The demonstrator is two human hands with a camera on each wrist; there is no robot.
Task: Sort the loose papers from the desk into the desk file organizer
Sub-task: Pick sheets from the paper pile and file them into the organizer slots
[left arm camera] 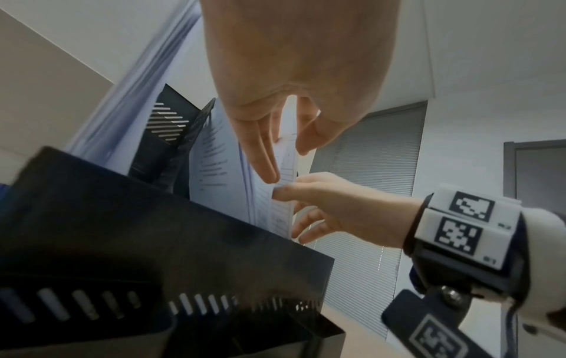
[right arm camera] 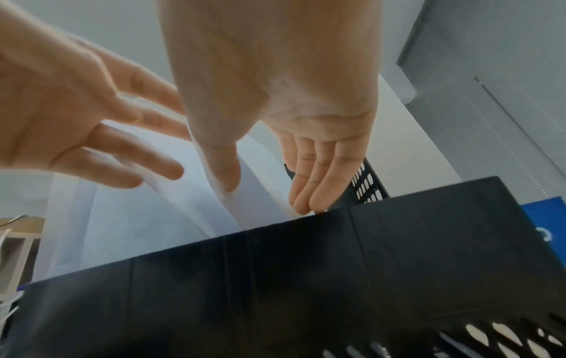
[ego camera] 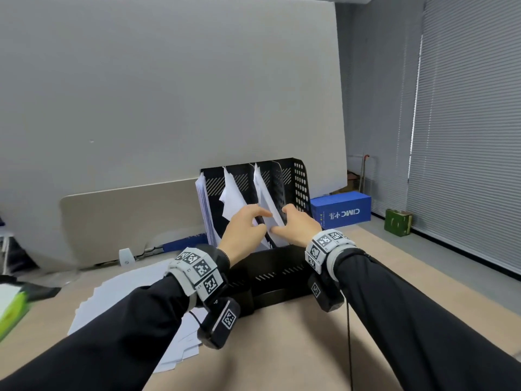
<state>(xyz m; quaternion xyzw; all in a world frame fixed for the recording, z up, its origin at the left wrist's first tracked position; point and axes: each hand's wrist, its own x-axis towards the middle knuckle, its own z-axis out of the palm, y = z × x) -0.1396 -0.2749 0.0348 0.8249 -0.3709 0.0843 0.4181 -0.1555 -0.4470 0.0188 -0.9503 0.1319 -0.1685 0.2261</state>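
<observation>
Only the head view shows the loose papers (ego camera: 127, 289) fanned on the desk (ego camera: 282, 348) under the left forearm; only the left wrist view shows faint, unreadable print on the sheet (left arm camera: 283, 213). A blue box (ego camera: 341, 210) reads CIMC. The sheet stands in the desk file organizer (ego camera: 298, 179), third slot from the left, pinched by the right hand (ego camera: 298, 225); the left hand (ego camera: 242, 224) touches it with straight, relaxed fingers

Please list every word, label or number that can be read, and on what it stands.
"CIMC" and, beside it, seemingly "中集": white print on the blue box.
Printed lines on the papers in the file organizer: too blurred to read.
Small marks beside the codes on the wrist bands: too small to read.
</observation>
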